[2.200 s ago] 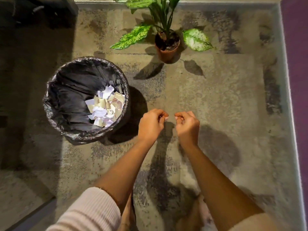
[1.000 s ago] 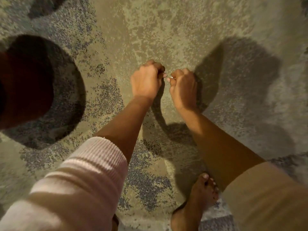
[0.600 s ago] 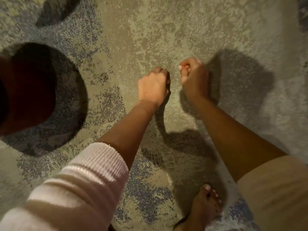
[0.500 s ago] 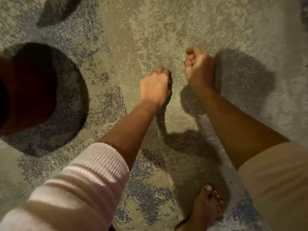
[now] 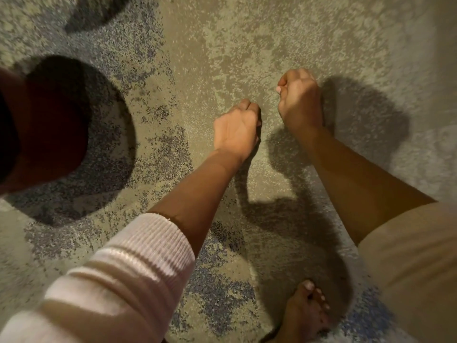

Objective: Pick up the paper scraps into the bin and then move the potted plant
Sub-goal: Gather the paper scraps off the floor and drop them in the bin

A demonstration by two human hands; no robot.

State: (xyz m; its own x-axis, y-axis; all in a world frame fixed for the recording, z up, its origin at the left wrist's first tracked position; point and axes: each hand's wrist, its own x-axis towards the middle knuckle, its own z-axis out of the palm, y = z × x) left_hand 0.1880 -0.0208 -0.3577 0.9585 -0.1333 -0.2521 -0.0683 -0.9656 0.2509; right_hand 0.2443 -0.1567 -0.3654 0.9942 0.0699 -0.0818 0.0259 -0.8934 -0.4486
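I look straight down at a mottled grey-beige carpet [image 5: 247, 45]. My left hand [image 5: 236, 129] hangs low over it, fingers curled under with the tips hidden against the pile. My right hand [image 5: 299, 100] is a little farther out and to the right, curled into a fist with the thumb tucked at the front. No paper scrap shows in either hand or on the carpet. The bin [image 5: 49, 125] appears only as a dark, blurred round wall at the left edge, casting a round shadow. The potted plant is out of view.
My bare foot [image 5: 306, 310] stands on the carpet at the bottom, below my right forearm. A pink ribbed sleeve [image 5: 118, 280] covers my left upper arm. Shadows of my arms fall to the right of the hands.
The view has dropped from the bin and plant to the carpet. My hands, first fingertip to fingertip, have parted: the right one moved away and rightward while the left stayed low.
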